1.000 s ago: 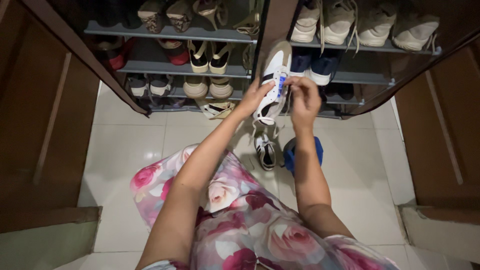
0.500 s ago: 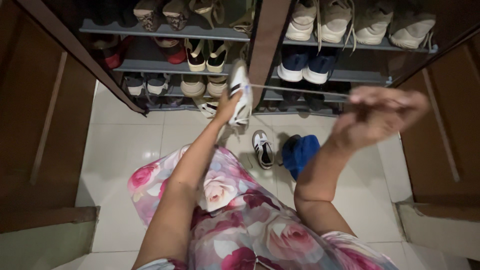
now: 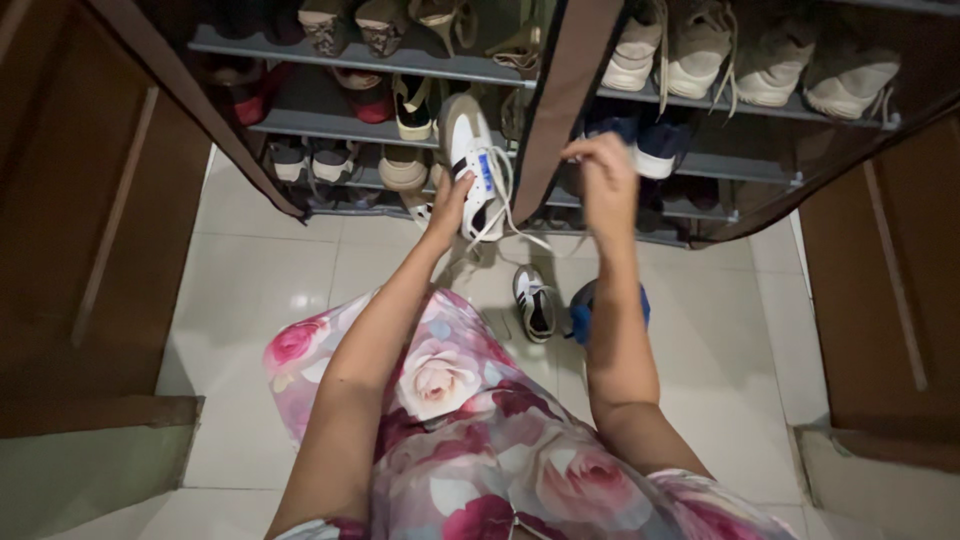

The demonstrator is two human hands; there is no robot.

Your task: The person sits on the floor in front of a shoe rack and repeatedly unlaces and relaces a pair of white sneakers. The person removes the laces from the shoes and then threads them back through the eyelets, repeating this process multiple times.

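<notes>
While the left hand (image 3: pixel 447 205) gripped the white leather sneaker (image 3: pixel 472 165), its white lace (image 3: pixel 510 225) hung partly unthreaded; the right hand (image 3: pixel 603 170) pinched it.

Open tiled floor (image 3: pixel 270 300) lies to the left and right of the person, up to the brown doors (image 3: pixel 80 230) on either side. A shoe (image 3: pixel 533 300) and a blue cloth (image 3: pixel 582 310) lie on the tiles below the hands. The rack (image 3: pixel 330 125) shelves are crowded with shoes. A brown flap (image 3: pixel 560 90) hangs down the rack's middle, between left hand (image 3: pixel 447 205) and right hand (image 3: pixel 600 180).
</notes>
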